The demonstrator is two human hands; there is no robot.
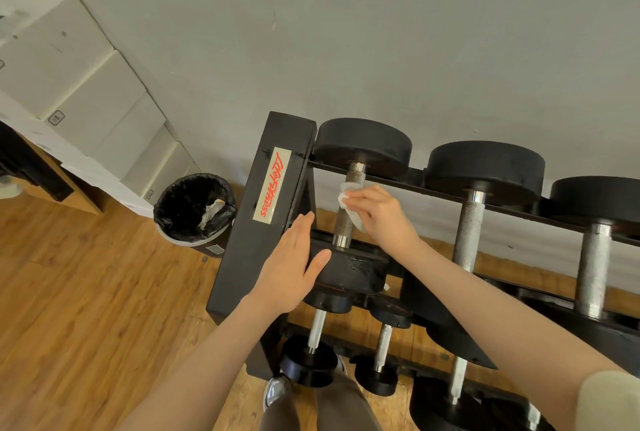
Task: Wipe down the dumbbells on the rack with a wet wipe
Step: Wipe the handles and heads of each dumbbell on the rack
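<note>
Left of the rack (256,209), the black-lined bin (194,212) holds crumpled wipes, while your right hand (381,216) pinches the wet wipe (346,196) against the end dumbbell (349,202), and your left hand (291,264), fingers straight, presses its near head, partly hiding it.

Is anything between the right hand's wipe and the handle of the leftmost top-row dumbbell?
Nothing visible. The right hand already presses the wet wipe against the knurled handle. The left hand rests flat on the near weight head, off the handle.
</note>
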